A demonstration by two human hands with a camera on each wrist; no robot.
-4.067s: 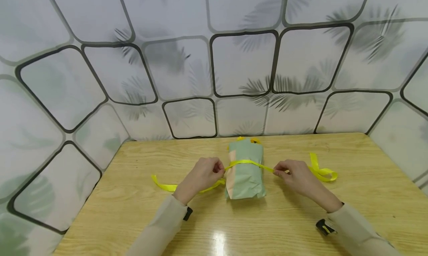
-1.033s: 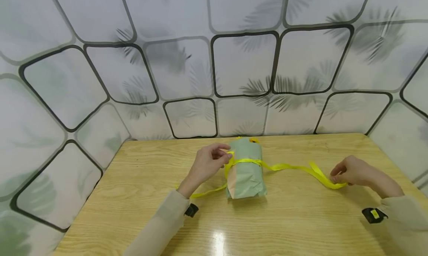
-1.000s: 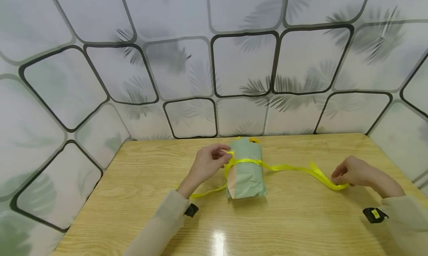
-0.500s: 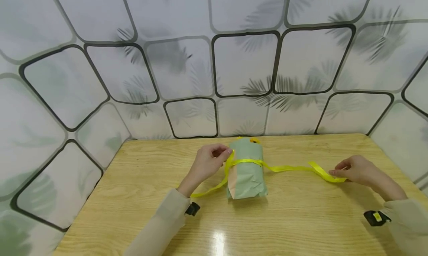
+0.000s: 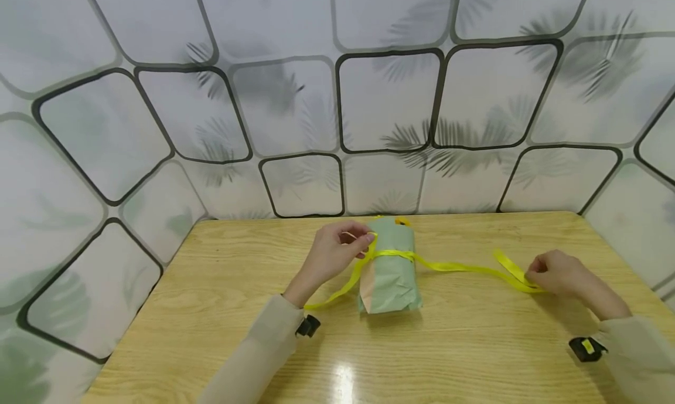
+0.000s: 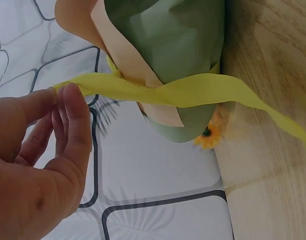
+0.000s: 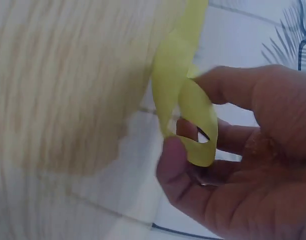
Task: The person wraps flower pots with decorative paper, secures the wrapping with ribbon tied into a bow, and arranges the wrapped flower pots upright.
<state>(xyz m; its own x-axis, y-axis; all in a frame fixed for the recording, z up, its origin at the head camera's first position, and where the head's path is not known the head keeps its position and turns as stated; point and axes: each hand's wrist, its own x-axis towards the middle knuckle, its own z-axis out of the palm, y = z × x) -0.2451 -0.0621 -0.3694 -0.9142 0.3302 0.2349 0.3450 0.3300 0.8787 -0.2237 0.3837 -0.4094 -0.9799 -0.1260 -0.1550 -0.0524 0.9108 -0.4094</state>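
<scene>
A bouquet wrapped in green and peach paper [image 5: 391,289] lies on the wooden table, its flower end away from me. Yellow ribbon [image 5: 457,267] goes round its middle, with a long tail on each side. My left hand [image 5: 331,253] pinches the left tail between thumb and fingertip, raised beside the paper; the left wrist view shows this ribbon [image 6: 193,91] twisting across the wrap. An orange flower [image 6: 208,136] peeks out there. Far to the right, my right hand [image 5: 561,273] holds the other tail near its end. The right wrist view shows that ribbon [image 7: 168,80] looped at the curled fingers.
The wooden table [image 5: 211,333] ends at a patterned wall covering [image 5: 295,116] just behind the bouquet. Black wrist cameras sit at both cuffs, one on the left wrist [image 5: 308,326] and one on the right wrist [image 5: 587,349].
Earlier both hands pulled the ribbon taut close to the bouquet; since then the right hand has moved far right. Lately the left hand has shifted slightly right and up with its ribbon tail.
</scene>
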